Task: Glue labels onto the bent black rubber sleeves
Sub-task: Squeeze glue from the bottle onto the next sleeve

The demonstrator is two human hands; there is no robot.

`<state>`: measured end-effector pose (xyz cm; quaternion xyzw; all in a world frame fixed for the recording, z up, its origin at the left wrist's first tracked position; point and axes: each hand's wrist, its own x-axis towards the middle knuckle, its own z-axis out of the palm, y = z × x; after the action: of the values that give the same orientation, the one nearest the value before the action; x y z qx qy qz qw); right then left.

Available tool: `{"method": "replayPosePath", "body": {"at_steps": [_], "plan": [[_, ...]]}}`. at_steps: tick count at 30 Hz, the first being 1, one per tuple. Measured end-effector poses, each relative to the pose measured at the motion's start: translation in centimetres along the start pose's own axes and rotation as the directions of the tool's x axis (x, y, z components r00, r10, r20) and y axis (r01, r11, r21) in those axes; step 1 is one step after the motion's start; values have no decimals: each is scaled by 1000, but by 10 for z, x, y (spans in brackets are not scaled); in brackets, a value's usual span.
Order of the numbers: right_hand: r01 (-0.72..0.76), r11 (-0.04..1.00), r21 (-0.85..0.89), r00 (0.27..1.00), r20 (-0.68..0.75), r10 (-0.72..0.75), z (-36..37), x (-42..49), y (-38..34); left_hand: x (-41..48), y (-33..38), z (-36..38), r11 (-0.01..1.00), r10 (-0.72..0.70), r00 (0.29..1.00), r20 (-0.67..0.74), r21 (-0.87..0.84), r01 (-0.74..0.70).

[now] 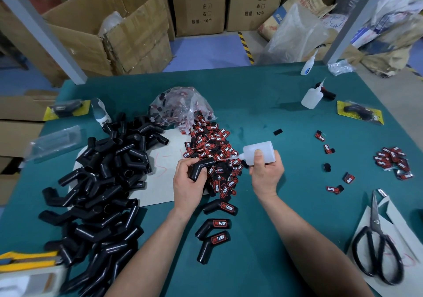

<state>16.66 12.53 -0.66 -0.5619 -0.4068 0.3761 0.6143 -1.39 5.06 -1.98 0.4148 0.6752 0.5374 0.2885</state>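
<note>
Item: bent rubber sleeve (pixel 201 167), mid-bench (pixel 286 118), gripped by left hand (pixel 188 180) fingers.
Applicator: glue bottle (pixel 258 151) at its 3 o'clock, clasped by right hand (pixel 266 170), nozzle aimed at sleeve.
Hazard: oversqueezing likely drips glue onto label pile (pixel 215 141) beneath, bonding loose labels.

Bent black sleeve (pixel 201 165) tilted above the red-black label heap (pixel 211 144).

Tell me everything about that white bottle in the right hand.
The squeeze bottle is translucent white plastic, cylindrical, with a thin nozzle. It is tipped sideways, nozzle pointing left, above the label pile. The right hand grips it, thumb on top. Its tip is at the bent black sleeve held by the left hand.
</note>
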Motion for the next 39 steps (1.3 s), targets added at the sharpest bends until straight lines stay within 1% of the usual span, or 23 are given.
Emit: {"method": "replayPosePath", "body": {"at_steps": [12,21,33,39], "plan": [[11,1000,16,1000,10,-11,0,-1,-1,0,0,0,1000,10,1000,-13,4,-10],[43,997,-58,999,1,-43,-1,0,4,1,-3,2,1000,7,1000,-3,-3,-7],[33,999,9,999,37,-33,0,-3,1,0,0,1,1000,9,1000,-11,-3,-9],[39,999,5,999,36,-39,0,-3,-1,0,0,1,1000,15,1000,-9,-7,-15]]}}
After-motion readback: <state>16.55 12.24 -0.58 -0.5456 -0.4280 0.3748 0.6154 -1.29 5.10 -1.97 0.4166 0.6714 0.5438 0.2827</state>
